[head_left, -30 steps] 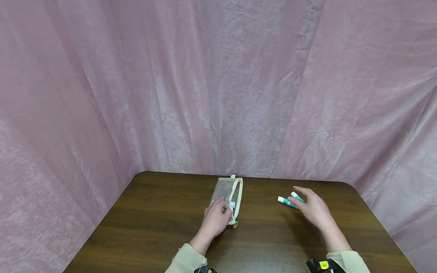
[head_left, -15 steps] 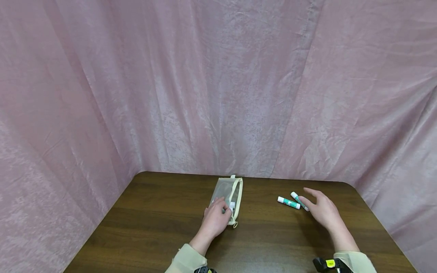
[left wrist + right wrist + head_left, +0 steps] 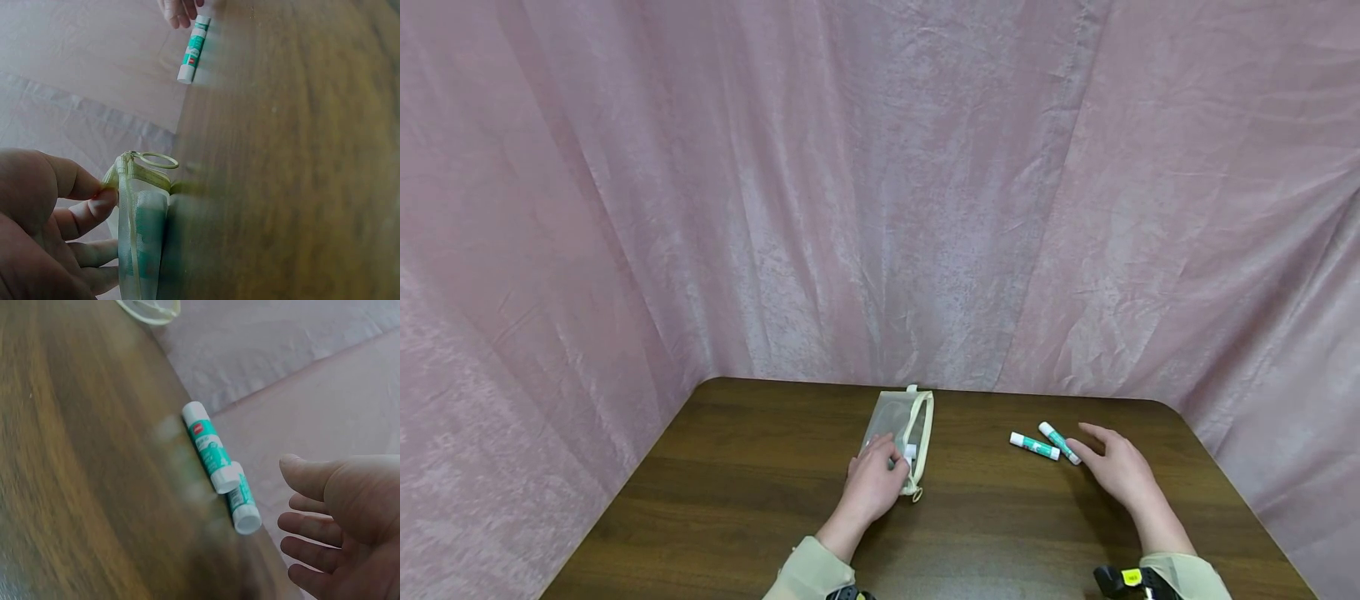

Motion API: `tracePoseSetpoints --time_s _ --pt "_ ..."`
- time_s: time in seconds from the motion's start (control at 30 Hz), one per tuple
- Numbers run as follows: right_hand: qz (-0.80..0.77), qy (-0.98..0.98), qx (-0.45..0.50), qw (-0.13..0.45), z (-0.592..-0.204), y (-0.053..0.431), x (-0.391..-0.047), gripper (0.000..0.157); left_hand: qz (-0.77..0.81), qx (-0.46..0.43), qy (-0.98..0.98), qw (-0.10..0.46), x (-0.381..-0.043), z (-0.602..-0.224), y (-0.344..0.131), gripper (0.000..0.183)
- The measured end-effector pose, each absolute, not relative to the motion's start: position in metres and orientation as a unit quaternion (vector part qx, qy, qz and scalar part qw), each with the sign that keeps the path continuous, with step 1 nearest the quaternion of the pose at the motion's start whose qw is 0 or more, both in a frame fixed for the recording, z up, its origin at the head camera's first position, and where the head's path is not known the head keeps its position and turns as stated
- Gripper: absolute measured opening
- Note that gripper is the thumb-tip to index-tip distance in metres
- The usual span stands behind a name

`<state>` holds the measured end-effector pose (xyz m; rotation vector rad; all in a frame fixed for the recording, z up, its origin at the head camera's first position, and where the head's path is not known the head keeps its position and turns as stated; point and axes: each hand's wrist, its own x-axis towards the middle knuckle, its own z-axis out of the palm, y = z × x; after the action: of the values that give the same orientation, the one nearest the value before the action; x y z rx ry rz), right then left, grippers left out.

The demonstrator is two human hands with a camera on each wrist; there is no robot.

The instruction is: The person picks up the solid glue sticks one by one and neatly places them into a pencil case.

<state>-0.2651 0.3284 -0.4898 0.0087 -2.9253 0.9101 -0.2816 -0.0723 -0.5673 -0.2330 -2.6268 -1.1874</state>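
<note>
A mesh zipper pouch (image 3: pixel 891 414) with cream trim lies on the table, its zipper side parted. My left hand (image 3: pixel 874 479) pinches the pouch's trim near the ring pull (image 3: pixel 156 160) between thumb and forefinger. Inside the pouch, a green-and-white tube (image 3: pixel 149 234) shows through the mesh. To the right lie two green-and-white glue sticks, one glue stick (image 3: pixel 1034 446) in front and the other glue stick (image 3: pixel 1059 442) angled beside it. My right hand (image 3: pixel 1122 471) hovers just right of them, fingers spread and holding nothing.
The brown wooden table (image 3: pixel 760 467) has rounded far corners. Pink velvet curtains (image 3: pixel 880 208) hang behind it and on both sides. A black wrist camera (image 3: pixel 1131 581) is strapped at my right sleeve.
My right hand has drawn back to the right, uncovering both glue sticks, which lie on the table. My left hand and the pouch have stayed in place.
</note>
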Motion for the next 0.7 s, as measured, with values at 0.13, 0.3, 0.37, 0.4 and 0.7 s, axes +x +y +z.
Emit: tracePoseSetpoints --time_s 0.13,0.3,0.37,0.4,0.7 --pt "0.298 -0.954 0.001 0.037 -0.494 0.332 -0.266 0.071 -0.41 -0.08 -0.9 0.123 -0.281 -0.567 -0.072 0.019" --pt "0.302 -0.953 0.005 0.039 -0.501 0.336 -0.267 0.072 -0.41 -0.079 -0.9 0.121 -0.281 -0.566 -0.072 0.019" --pt "0.301 -0.953 0.006 0.041 -0.503 0.337 -0.267 0.073 -0.409 -0.08 -0.901 0.121 -0.281 -0.566 -0.072 0.019" --pt "0.3 -0.953 0.006 0.041 -0.503 0.338 -0.267 0.073 -0.41 -0.08 -0.901 0.121 -0.281 -0.566 -0.072 0.019" --pt "0.299 -0.953 0.008 0.039 -0.51 0.34 -0.268 0.073 -0.411 -0.081 -0.9 0.118 -0.281 -0.566 -0.072 0.02"
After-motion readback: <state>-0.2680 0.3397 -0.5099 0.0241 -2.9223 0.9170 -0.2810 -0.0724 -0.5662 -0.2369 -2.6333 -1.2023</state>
